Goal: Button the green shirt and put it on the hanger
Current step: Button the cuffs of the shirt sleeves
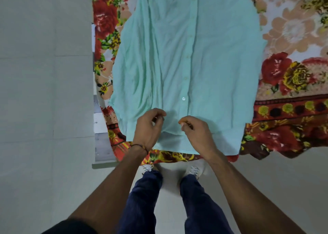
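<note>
The green shirt [186,56] lies flat, front up, on a floral blanket, collar far from me and hem near me. Its placket runs down the middle and looks closed, with a white button [183,98] low on it. My left hand [148,129] and my right hand [197,134] sit close together over the lower placket, just below that button. Both have thumb and fingers curled in a pinch. A ridge of cloth rises between them, so they seem to hold the fabric. No hanger is in view.
The floral blanket [292,77] covers a bed whose near edge is at my legs. The bed's grey frame [99,145] shows at the left. A pale tiled floor [44,109] lies to the left and under my feet.
</note>
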